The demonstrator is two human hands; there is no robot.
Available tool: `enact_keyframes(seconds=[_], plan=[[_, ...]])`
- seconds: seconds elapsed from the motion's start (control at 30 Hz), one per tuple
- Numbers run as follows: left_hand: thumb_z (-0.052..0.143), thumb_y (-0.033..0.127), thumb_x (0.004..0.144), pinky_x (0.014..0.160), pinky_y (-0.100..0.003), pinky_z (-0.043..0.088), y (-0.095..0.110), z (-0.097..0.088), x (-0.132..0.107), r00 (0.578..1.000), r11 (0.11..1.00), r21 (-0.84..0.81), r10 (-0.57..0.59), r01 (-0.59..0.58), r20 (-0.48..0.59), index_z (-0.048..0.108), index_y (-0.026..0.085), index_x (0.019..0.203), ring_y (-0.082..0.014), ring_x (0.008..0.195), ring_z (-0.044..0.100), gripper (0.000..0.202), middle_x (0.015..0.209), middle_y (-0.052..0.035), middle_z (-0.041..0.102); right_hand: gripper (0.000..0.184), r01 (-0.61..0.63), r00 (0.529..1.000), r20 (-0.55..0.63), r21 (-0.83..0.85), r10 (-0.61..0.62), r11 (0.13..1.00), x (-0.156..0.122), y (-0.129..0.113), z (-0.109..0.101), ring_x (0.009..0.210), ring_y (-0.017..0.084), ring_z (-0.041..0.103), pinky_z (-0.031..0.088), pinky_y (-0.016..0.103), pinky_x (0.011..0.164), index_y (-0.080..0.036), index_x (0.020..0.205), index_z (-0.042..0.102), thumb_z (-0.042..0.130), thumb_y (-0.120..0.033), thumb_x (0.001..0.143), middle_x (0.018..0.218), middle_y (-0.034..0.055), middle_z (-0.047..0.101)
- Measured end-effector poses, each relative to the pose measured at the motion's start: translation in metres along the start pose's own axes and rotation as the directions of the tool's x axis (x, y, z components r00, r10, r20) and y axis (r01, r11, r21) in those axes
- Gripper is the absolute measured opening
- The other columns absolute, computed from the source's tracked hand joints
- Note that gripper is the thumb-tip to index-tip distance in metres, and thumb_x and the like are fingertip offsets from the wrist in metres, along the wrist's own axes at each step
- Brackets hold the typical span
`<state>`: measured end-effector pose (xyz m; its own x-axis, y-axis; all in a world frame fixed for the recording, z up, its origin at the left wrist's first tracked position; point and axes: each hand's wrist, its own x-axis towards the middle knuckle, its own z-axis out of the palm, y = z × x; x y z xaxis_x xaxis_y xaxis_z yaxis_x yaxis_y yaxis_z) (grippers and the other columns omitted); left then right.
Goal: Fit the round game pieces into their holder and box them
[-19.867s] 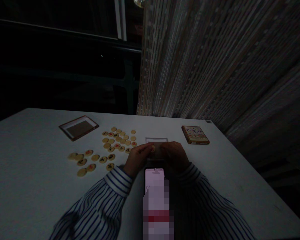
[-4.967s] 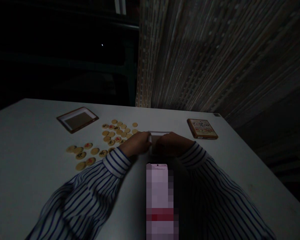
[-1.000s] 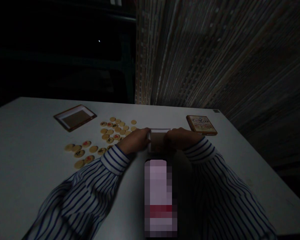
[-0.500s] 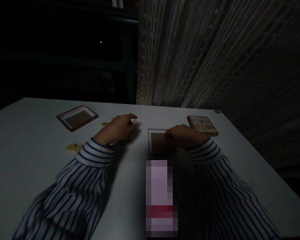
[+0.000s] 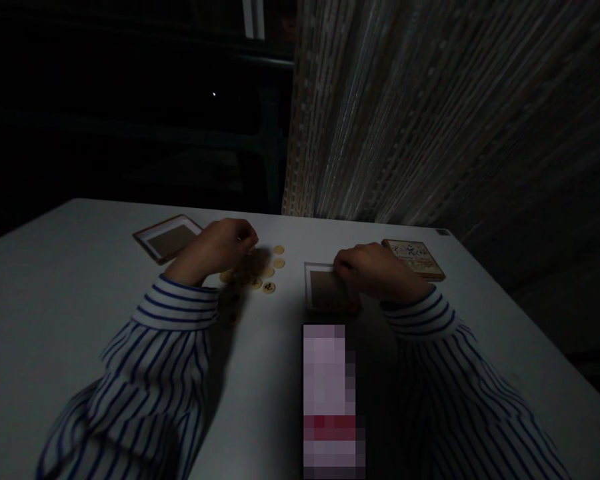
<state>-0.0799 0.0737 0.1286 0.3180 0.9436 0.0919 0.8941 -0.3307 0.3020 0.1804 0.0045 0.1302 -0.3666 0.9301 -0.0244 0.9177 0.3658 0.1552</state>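
Observation:
My left hand hovers low over a scatter of round Chinese chess pieces, some marked with dark characters. Its thumb and fingers are drawn together; whatever is between them is hidden. On the right, my right hand is at the right side of a shallow open box with a pale rim and a brown inside. Those fingers are curled closed, and the dim light hides what they hold. Part of the box lies behind the hand.
Back left lies a second open box half with a brown border. A patterned box lies beyond my right hand. A blurred-out upright object stands at the table's near middle. A string curtain hangs behind.
My left hand has drawn back to the left and its fingers have come together, uncovering several chess pieces. My right hand stays at the box. The view has shifted slightly.

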Motion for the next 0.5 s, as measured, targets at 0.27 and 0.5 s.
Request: enact_keyframes(seconds=[0.27, 0.5], plan=[[0.042, 0.035, 0.079, 0.068, -0.025, 0.045, 0.001, -0.01, -0.006, 1.0, 1.0, -0.007, 0.0, 0.0, -0.017, 0.065, 0.017, 0.09, -0.0187, 0.08, 0.062, 0.031, 0.088, -0.0054, 0.069, 0.031, -0.029, 0.984, -0.172, 0.122, 0.05, 0.992, -0.004, 0.002, -0.015, 0.087, 0.018, 0.059, 0.037, 0.028, 0.077, -0.017, 0.1, 0.063, 0.037, -0.029, 0.088, 0.094, 0.0073, 0.067], [0.04, 0.035, 0.079, 0.064, -0.025, 0.045, -0.007, -0.02, -0.012, 0.997, 0.999, -0.018, -0.033, 0.032, -0.065, 0.065, 0.018, 0.088, -0.0181, 0.072, 0.061, 0.031, 0.083, -0.004, 0.069, 0.029, -0.003, 0.953, -0.295, 0.2, 0.063, 0.98, 0.005, -0.01, -0.035, 0.086, 0.017, 0.058, 0.038, 0.025, 0.075, -0.018, 0.098, 0.062, 0.037, -0.029, 0.088, 0.094, 0.0053, 0.066]])
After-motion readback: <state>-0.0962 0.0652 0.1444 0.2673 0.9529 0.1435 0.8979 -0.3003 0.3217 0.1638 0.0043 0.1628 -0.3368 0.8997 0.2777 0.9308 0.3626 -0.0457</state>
